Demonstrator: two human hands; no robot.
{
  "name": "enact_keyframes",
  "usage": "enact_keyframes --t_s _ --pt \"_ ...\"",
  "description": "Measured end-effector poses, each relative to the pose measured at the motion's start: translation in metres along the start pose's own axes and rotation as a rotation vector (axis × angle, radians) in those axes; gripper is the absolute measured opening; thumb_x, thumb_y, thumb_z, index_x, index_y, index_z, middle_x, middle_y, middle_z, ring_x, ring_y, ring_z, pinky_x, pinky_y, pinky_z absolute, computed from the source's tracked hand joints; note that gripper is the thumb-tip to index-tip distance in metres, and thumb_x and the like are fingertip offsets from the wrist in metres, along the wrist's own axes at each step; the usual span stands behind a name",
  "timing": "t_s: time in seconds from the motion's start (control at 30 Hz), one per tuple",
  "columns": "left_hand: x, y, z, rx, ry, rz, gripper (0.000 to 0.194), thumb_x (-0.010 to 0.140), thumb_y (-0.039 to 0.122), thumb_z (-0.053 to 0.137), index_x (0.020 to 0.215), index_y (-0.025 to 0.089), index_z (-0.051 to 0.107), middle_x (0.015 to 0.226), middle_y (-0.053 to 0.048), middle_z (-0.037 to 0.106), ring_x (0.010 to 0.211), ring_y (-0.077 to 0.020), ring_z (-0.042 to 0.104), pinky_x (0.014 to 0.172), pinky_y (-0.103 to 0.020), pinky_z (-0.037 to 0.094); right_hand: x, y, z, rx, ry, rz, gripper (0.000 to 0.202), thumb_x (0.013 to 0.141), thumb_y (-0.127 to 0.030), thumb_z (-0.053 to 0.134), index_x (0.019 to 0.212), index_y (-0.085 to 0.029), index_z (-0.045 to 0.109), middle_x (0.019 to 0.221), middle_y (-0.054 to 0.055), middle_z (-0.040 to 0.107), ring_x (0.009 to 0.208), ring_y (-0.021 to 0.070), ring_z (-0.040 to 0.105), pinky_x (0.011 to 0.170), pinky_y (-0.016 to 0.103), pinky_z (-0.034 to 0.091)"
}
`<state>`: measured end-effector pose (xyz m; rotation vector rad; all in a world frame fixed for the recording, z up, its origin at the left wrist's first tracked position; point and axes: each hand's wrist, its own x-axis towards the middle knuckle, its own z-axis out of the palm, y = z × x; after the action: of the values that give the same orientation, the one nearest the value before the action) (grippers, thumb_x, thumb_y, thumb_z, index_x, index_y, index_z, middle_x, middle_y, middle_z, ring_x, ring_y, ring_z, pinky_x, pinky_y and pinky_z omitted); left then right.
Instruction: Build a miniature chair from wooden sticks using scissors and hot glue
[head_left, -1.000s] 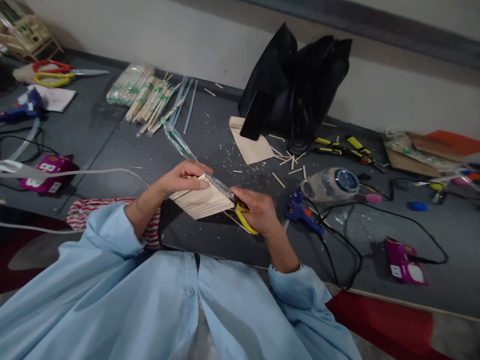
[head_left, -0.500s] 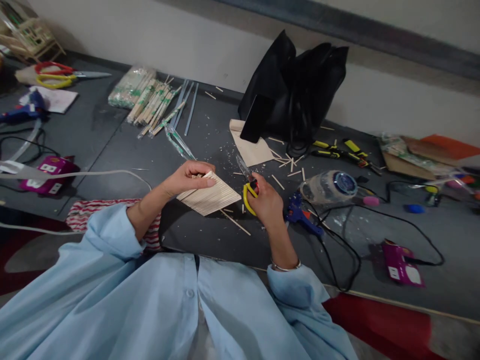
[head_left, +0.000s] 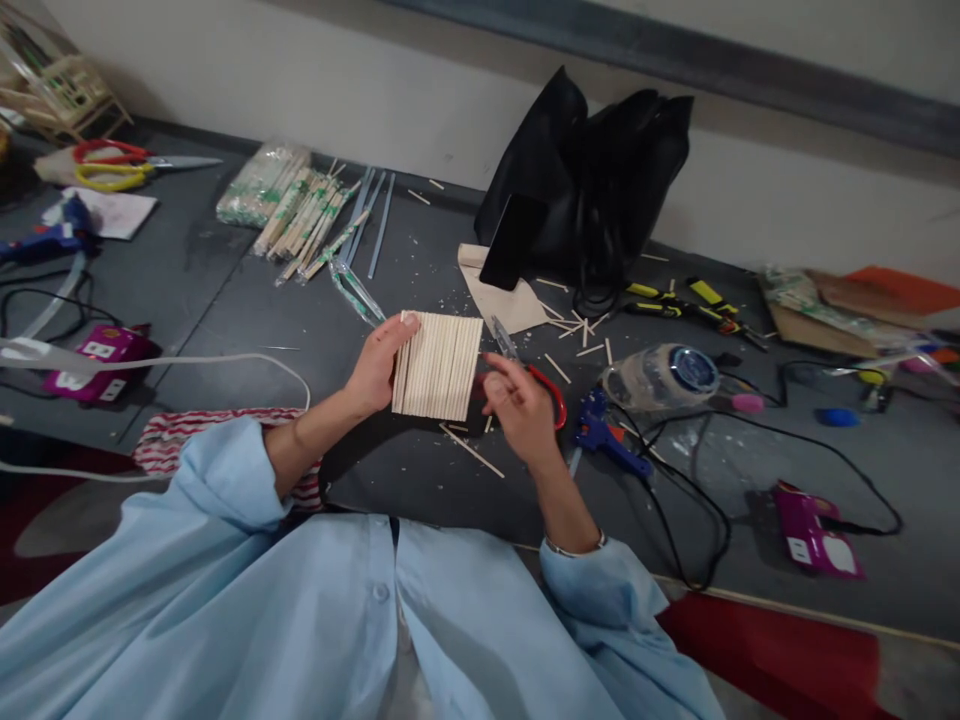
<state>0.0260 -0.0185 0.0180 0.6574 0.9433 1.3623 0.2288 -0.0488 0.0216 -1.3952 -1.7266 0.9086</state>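
My left hand (head_left: 377, 368) grips the left edge of a flat square panel of thin wooden sticks (head_left: 441, 366), thumb on its face. The sticks lie side by side, upright in view. My right hand (head_left: 520, 408) hovers by the panel's right edge with its fingers apart and nothing held in them. Whether the index fingertip touches the edge, I cannot tell. Behind this hand lie scissors, partly hidden, with a red handle (head_left: 553, 398) and a blade (head_left: 504, 338) showing. Loose sticks (head_left: 472, 448) lie below the panel.
Wrapped stick bundles (head_left: 304, 220) lie at the back left. A black bag (head_left: 585, 180) leans on the wall with a phone (head_left: 514, 242) before it. A blue glue gun (head_left: 609, 435), its black cable and a plastic jar (head_left: 660, 376) are to my right.
The panel has turned from tilted to facing me squarely. My right hand has let go of the scissors, which now lie on the table behind it.
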Motion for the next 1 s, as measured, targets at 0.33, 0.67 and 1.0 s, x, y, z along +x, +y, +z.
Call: enact_keyframes --t_s 0.33,0.67,1.0 --pt "0.005 -0.001 -0.007 0.180 -0.176 -0.185 0.036 0.075 0.048 0.075 0.074 0.019 0.054 0.059 0.005 0.041 0.046 -0.0050 0.033 0.042 -0.021 0.023 0.002 0.011 0.017 0.305 0.089 0.102 0.045 0.082 -0.054 0.066 0.114 -0.023 0.063 0.090 0.004 0.075 0.072 0.0181 0.069 0.060 0.030 0.056" --pt "0.017 0.015 -0.017 0.171 -0.043 -0.142 0.021 0.081 0.037 0.064 0.080 0.015 0.063 0.061 0.007 0.037 0.045 -0.0032 0.024 0.041 -0.019 0.016 -0.008 -0.001 0.013 -0.327 0.371 -0.248 0.022 0.093 -0.038 0.059 0.104 -0.022 0.068 0.085 0.005 0.069 0.073 0.0166 0.061 0.070 0.031 0.052" --pt "0.023 0.017 -0.019 0.282 0.036 -0.162 0.012 0.076 0.027 0.062 0.080 0.016 0.063 0.051 0.009 0.031 0.042 -0.0044 0.025 0.041 -0.018 0.017 -0.004 -0.001 0.019 -0.769 -0.125 -0.551 0.024 0.096 -0.026 0.055 0.115 -0.026 0.070 0.093 0.008 0.070 0.087 0.0203 0.059 0.074 0.032 0.046"
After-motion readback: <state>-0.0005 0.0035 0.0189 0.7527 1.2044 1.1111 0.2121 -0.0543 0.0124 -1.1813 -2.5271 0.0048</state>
